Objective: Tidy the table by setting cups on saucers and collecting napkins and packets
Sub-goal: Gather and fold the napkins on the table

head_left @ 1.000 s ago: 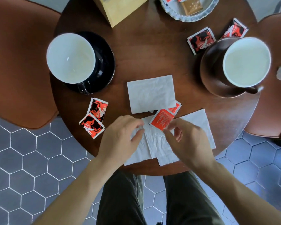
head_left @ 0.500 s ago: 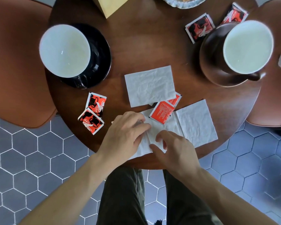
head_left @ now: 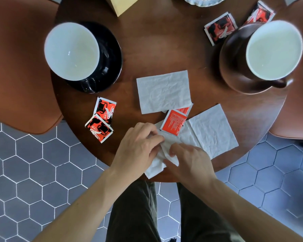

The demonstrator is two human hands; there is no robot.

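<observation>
Over on the left side of the round dark wooden table, your white-lined cup already sits on its glossy black saucer, so that bit's fine, but the two red-and-black sugar packets lie loose near the table edge and a careless sweep could knock them off. Your left hand has its fingers curled and pinching the crumpled white paper napkin at the near rim, and your right hand presses down on the same napkin with fingers fairly close together. Heads up: the plain red packet rests on that napkin pile, so yanking it will probably flick the packet to the floor. Further right, the flat napkin overlaps too and might drag along.
</observation>
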